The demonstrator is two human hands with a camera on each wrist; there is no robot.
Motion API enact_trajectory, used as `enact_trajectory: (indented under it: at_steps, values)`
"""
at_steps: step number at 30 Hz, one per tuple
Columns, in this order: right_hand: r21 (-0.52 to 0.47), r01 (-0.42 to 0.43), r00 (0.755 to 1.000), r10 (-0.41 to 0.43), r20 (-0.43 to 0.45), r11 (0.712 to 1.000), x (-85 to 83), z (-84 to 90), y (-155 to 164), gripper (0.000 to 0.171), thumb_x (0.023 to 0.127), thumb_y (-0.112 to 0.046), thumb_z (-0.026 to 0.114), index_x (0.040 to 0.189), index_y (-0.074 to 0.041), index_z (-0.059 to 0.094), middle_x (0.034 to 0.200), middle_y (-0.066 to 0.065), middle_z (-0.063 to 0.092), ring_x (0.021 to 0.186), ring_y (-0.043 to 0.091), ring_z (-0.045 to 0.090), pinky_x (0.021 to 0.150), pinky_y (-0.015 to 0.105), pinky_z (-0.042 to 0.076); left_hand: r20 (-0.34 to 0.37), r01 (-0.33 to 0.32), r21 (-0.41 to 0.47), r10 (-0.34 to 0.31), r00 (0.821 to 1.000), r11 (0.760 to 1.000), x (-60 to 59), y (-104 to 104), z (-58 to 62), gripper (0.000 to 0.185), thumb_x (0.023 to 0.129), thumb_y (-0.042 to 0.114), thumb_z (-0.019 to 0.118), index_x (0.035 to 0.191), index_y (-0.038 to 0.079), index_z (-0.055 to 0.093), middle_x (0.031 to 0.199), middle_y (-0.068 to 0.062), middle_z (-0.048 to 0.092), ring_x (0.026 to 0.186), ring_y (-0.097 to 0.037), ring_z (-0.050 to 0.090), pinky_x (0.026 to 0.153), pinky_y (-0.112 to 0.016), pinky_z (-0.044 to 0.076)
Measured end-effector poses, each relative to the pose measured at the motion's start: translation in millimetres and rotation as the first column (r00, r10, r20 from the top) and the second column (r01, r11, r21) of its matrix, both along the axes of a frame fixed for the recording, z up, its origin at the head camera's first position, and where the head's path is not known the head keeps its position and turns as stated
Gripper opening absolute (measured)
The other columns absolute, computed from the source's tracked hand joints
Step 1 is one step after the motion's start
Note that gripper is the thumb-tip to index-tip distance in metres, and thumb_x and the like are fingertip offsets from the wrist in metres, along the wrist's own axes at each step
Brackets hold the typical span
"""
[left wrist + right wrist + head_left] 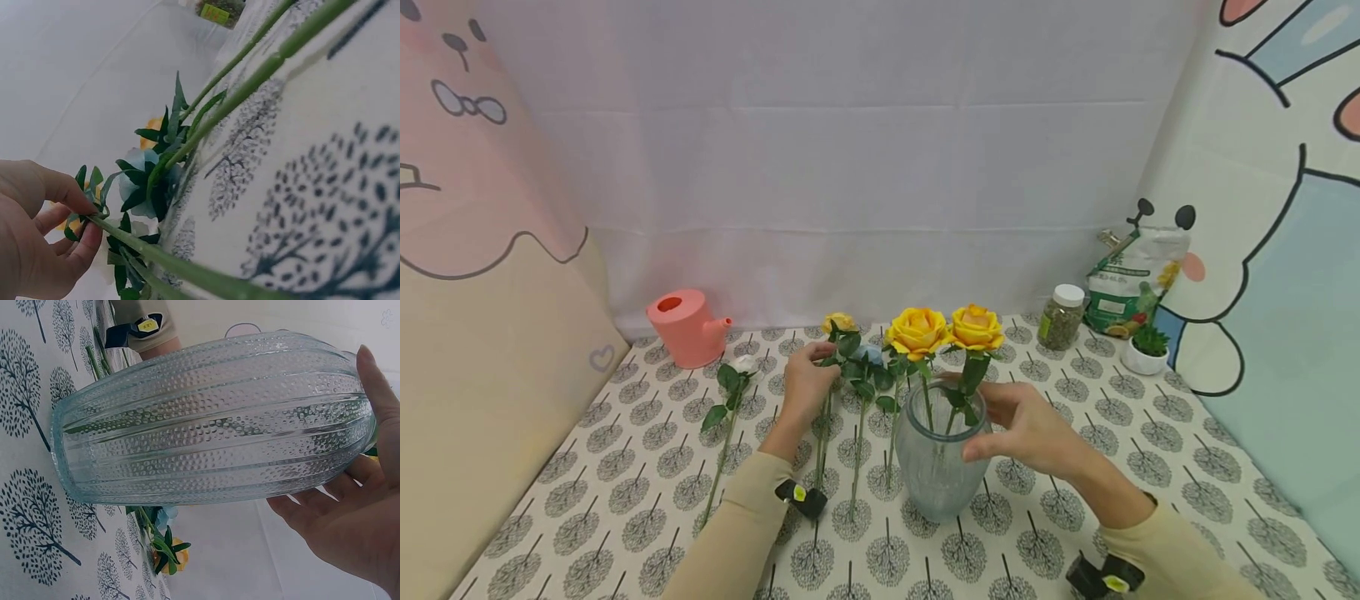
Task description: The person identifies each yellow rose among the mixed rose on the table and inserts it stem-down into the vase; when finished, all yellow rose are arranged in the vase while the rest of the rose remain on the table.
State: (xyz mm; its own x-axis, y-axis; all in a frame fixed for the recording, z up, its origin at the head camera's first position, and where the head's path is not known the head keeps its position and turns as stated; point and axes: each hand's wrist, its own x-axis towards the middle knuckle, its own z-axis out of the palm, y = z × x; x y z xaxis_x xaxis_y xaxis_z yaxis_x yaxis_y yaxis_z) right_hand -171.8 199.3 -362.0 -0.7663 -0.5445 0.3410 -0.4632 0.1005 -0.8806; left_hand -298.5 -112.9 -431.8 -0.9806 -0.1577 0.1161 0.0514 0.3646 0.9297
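Observation:
My left hand (pixel 807 385) pinches a yellow rose (pixel 838 322) by its green stem, just under the bloom. In the left wrist view, thumb and fingertips meet on that stem (pixel 150 250), and the bloom is partly behind the fingers. Around the rim of a clear ribbed glass vase (pixel 936 483) my right hand (pixel 1030 429) keeps a grip, thumb at the near side. Two yellow roses (pixel 917 333) stand in the vase. Between hand and vase lies a blue flower (pixel 870 354), with another stem (pixel 891 442) beside it.
A white rose (pixel 745 364) lies left of my left arm. Behind it is a pink watering can (pixel 688 329). At the back right are a lidded jar (pixel 1062 318), a green-and-white bag (pixel 1127 287) and a small potted plant (pixel 1147 348). Fabric walls enclose the patterned cloth.

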Motion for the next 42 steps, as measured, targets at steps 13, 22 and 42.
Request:
enact_trajectory:
  at_steps: [13,22,42]
  values:
    - [-0.007,-0.004,1.0,0.004,0.005,1.0,-0.1,-0.1,-0.1,0.071,0.08,-0.02,0.086,0.14,0.0,0.055,0.143,0.014,0.054,0.128,0.02,0.055,0.108,0.03,0.04,-0.006,0.014,0.185,-0.013,1.0,0.983,1.3,-5.7,17.9,0.039,0.09,0.0,0.062,0.129,0.006,0.064,0.129,-0.017,0.061,0.115,-0.028,0.057,0.081,-0.039,0.05]
    - [-0.009,-0.009,1.0,0.009,0.001,1.0,-0.6,-0.4,-0.1,0.069,0.081,-0.021,0.085,0.14,-0.001,0.056,0.142,0.013,0.055,0.128,0.022,0.056,0.108,0.031,0.041,-0.02,-0.028,0.334,0.037,0.999,0.942,0.1,-9.2,27.7,0.031,0.102,0.027,0.06,0.12,0.004,0.07,0.108,-0.009,0.067,0.089,-0.015,0.062,0.08,-0.032,0.058]
    - [0.0,0.001,1.0,-0.001,-0.001,1.0,0.0,0.1,0.2,0.07,0.08,-0.017,0.086,0.14,0.003,0.054,0.143,0.016,0.053,0.128,0.019,0.055,0.107,0.028,0.04,0.069,0.075,0.663,-0.16,0.985,0.745,8.5,-18.5,62.8,0.027,0.095,0.006,0.068,0.12,0.003,0.058,0.11,-0.008,0.062,0.081,-0.013,0.065,0.081,-0.025,0.057]
